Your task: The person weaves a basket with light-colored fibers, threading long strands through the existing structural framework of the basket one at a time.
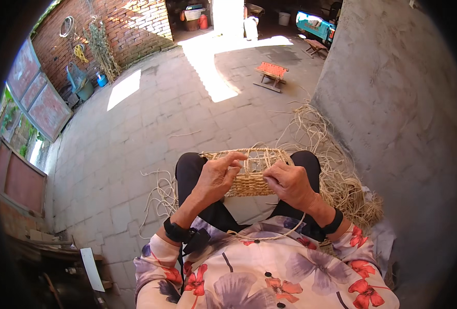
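Both the left hand point(215, 177) and right hand point(288, 184) pinched a half-woven straw basket point(249, 172), where a loose strand point(269, 234) trailing below the right hand risked snagging and slackening the weave.

Half-woven straw basket point(249, 175) across knees

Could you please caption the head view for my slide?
Both hands, left hand and right hand, work a half-woven straw basket on the lap.

The left hand point(215, 177) and right hand point(290, 184) cover the middle of the woven straw frame point(251, 177); the grip of each on its strands cannot be determined. The straw pile point(341, 185) is partly hidden behind the right forearm. Items in the far shed point(197, 13) are too small to identify.
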A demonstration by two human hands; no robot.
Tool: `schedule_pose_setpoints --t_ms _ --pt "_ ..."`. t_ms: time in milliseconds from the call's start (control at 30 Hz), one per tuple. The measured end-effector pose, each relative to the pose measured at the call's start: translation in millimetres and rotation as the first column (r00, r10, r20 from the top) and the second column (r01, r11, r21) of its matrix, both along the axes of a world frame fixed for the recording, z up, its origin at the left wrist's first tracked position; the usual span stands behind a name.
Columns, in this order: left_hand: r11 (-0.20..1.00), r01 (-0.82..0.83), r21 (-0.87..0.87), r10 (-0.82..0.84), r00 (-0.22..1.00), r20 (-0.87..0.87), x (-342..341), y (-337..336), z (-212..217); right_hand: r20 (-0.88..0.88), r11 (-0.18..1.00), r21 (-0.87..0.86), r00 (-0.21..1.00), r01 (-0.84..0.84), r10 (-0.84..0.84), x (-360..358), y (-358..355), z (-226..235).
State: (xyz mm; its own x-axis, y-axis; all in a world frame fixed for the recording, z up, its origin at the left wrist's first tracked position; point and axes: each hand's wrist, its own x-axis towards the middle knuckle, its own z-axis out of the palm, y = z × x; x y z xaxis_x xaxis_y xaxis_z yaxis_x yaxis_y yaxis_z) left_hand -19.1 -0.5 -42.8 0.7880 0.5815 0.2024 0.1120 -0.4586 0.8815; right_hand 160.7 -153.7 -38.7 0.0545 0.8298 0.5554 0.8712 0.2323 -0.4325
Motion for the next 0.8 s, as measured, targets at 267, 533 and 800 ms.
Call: schedule_pose_setpoints --t_ms 267,533,800 --pt "0.974 0.192 -0.121 -0.214 0.955 -0.207 6.2 8.0 11.5 0.176 0.993 -0.111 0.983 -0.034 0.053 -5.5 16.2 -4.5" --pt "0.843 0.308 -0.441 -0.434 0.874 -0.219 13.1 34.7 3.7 0.075 0.996 -0.061 0.994 -0.07 0.075 -19.4 31.7 -23.8" --pt "0.804 0.59 0.066 -0.559 0.789 -0.254 43.2 54.8 -18.8 0.094 0.995 -0.086 0.994 -0.05 0.058 -18.1 24.2 -17.4"
